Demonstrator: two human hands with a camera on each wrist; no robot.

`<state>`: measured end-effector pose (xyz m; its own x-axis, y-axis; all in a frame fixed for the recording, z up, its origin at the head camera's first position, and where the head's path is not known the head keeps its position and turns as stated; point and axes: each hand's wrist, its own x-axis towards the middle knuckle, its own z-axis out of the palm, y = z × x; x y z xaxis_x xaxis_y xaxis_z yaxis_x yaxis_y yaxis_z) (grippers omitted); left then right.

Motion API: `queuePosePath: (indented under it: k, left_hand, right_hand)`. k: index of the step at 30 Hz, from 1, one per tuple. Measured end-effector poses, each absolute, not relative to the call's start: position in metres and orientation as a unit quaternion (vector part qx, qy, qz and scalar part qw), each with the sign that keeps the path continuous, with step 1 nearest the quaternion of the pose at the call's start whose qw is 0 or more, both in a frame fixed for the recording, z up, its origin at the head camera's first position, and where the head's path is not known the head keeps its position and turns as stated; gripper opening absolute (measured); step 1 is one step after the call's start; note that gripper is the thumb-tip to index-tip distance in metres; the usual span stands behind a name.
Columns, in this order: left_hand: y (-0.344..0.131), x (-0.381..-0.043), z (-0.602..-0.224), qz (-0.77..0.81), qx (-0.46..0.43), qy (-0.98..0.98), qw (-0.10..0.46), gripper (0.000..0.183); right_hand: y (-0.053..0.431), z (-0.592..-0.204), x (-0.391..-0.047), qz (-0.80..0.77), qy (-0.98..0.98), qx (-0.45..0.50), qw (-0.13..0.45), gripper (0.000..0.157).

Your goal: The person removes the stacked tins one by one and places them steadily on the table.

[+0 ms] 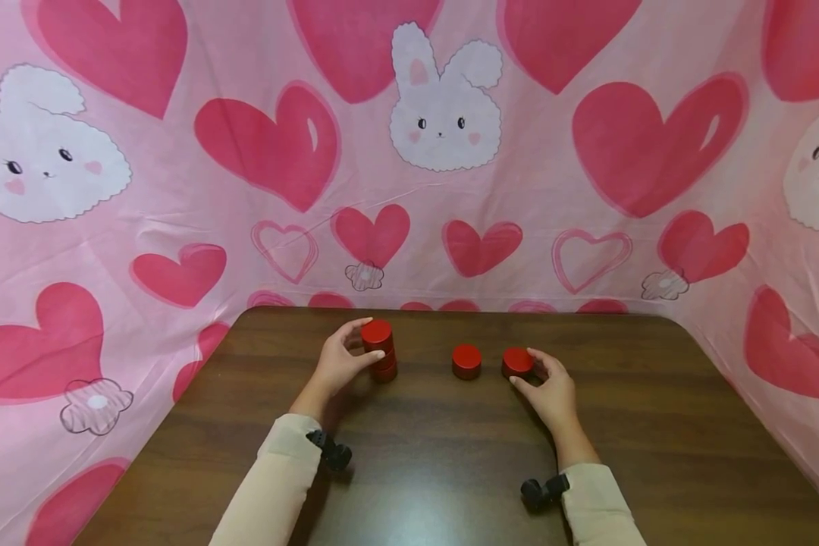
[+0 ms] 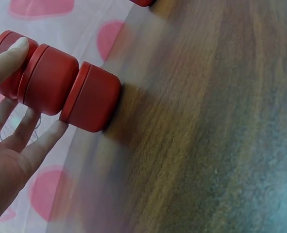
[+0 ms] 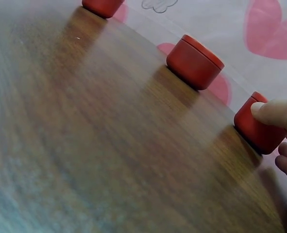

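Nearest the camera: your two pale sleeves [image 1: 266, 485], entering from the bottom edge, each with a small black wrist camera [image 1: 331, 451] at the cuff.

Left side: your left hand [image 1: 341, 360] is at a stack of three red containers [image 2: 51, 80], upright on the brown wooden table [image 1: 423, 462] near its far edge. Thumb bent across the near side of the top container [image 1: 377, 334], fingers reaching round behind; you have hold of it. Left wrist view: one fingertip touches the lowest container; the three sit face to face, slightly offset.

Right side: your right hand [image 1: 551, 388] pinches the right-hand container [image 1: 517, 362], thumb on the near side, a finger on the far right; opening about the container's width. Right wrist view: its base is on the table, remaining fingers loosely curled.

Between the hands: a single red container [image 1: 466, 362], upright, untouched, nearer to the right-hand container than to the stack.

Background: pink cloth [image 1: 444, 197] printed with hearts and white rabbit heads, behind and beside the table.
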<state>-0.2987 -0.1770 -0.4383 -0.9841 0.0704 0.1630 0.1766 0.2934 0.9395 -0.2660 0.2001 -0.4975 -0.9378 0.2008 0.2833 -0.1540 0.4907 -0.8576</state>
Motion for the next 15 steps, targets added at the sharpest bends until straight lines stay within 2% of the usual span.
queuePosePath:
  k: [15]
  left_hand:
    - [-0.1758,-0.2987,-0.4411,-0.585,-0.078,-0.806,0.056,0.067]
  right_hand:
    - [0.1975,-0.4935,-0.2629,0.51,-0.823,-0.013,0.249,0.057]
